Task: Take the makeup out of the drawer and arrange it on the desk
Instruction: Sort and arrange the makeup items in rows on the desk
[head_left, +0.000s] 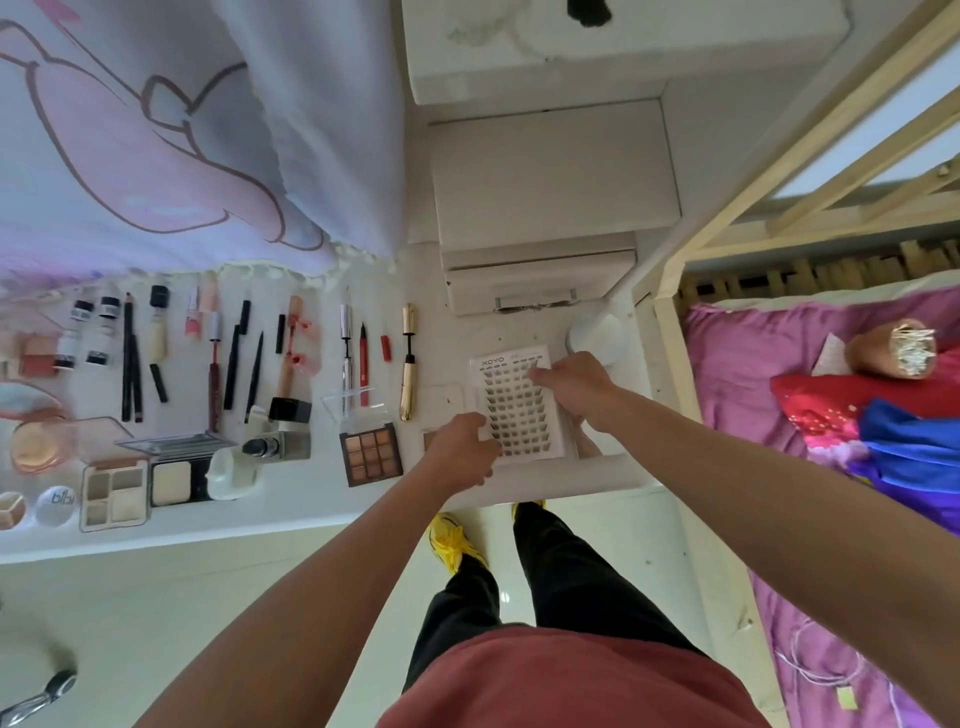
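White desk (311, 499) runs left to right and carries most of the makeup: pencils, tubes and brushes in parallel upright rows at the back, flat compacts along the front edge. Probably sorted by shape so each piece reads at a glance.

Brown nine-pan eyeshadow palette (371, 453) and gold mascara tube (409, 384) close the row on the right. The free spot beside them is likely the next slot.

White rectangular lash card with dark lash rows (514, 405) lies flat on the desk's right end, just right of the palette. Both hands are on it, probably to square it with the rows.

Left hand (462, 447): fingers curled round the card's lower-left edge, gripping it. Right hand (576, 387): fingers bent onto the upper-right corner; pinch or press, cannot tell.

White box unit with metal handle (537, 291) is behind the card. Whether it is the drawer, unclear.

Room: bed with magenta sheet (737, 374) on the right, pale curtain with pink cartoon print (182, 130) behind the desk, glossy light floor below.
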